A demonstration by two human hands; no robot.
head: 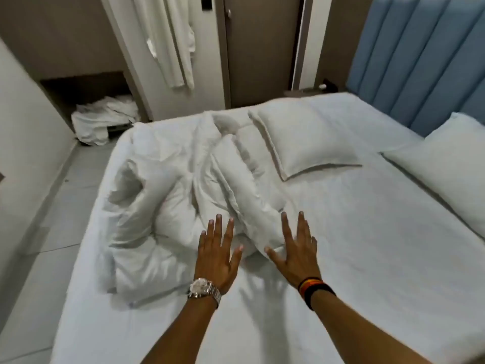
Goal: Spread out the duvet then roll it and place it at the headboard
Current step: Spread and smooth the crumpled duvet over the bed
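Observation:
A white duvet (pixel 168 206) lies crumpled in a heap on the left half of the bed (pixel 367 258). My left hand (pixel 217 256), with a silver watch on the wrist, hovers flat with fingers spread at the heap's near edge. My right hand (pixel 296 250), with dark bands on the wrist, is also spread open, its fingers over the duvet's near right fold. Neither hand grips anything. The blue padded headboard (pixel 420 61) stands along the bed's right side.
Two white pillows lie on the bed, one (pixel 304 137) in the middle at the far side and one (pixel 451 166) against the headboard. A pile of white linen (pixel 102 119) sits on the floor at the far left. White cloths (pixel 173 40) hang on the wardrobe.

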